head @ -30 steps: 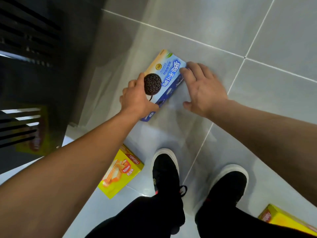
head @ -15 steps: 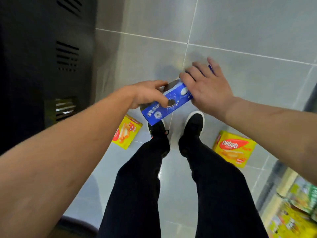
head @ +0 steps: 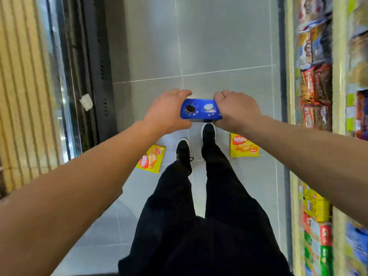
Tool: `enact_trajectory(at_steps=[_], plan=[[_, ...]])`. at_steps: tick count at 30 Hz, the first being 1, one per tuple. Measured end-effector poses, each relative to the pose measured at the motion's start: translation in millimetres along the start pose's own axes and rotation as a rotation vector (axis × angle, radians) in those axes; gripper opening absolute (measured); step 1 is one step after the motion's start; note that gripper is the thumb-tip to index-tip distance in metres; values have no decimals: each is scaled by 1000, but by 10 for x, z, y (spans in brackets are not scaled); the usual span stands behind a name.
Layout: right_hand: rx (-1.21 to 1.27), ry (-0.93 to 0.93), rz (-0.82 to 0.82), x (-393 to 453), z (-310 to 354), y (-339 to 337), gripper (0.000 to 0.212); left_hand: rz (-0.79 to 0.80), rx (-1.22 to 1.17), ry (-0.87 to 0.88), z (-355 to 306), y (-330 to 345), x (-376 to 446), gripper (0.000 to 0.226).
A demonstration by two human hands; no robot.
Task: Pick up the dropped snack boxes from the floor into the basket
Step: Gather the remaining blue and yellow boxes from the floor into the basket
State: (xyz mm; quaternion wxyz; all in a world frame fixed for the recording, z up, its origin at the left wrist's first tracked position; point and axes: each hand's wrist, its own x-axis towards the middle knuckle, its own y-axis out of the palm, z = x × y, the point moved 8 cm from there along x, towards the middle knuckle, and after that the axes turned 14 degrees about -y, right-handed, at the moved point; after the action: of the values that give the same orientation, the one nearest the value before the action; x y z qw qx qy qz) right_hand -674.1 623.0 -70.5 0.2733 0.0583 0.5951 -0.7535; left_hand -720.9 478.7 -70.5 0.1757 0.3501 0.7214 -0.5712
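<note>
Nearest to the camera are the person's black trousers and black shoes (head: 184,150), standing on the grey tiled floor (head: 223,46). Two yellow wafer boxes lie on this floor: the left yellow box (head: 151,158) just beside the left shoe, and the right yellow box (head: 243,145) just beside the right shoe. Both wait to be collected.

Above the shoes, at arm's length, the blue cookie box (head: 201,110) is held in the air between both hands. The left hand (head: 167,110) grips its left end with curled fingers, and the right hand (head: 237,110) grips the right end in the same way. One second ago this box lay flat on the tile with the hands only around it; half a second ago it was tilted and rising. Now it is level and clear of the floor, and the person stands upright. So the first box is picked up, I judge, and the carry to the basket comes next.

The basket is not in view. On the right, the snack shelf (head: 318,96) is blurred, so its products I cannot read well.
</note>
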Motion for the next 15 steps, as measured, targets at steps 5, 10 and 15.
enact_trajectory(at_steps=[5,10,15], plan=[[64,160,-114,-876,422,-295,40,-121,185,148,-246,-236,-656,56],[148,320,-161,-1630,756,-267,38,-98,261,302,-510,-161,-1228,47],[191,491,-215,-2365,884,-140,39,-66,336,480,-956,17,-1670,46]])
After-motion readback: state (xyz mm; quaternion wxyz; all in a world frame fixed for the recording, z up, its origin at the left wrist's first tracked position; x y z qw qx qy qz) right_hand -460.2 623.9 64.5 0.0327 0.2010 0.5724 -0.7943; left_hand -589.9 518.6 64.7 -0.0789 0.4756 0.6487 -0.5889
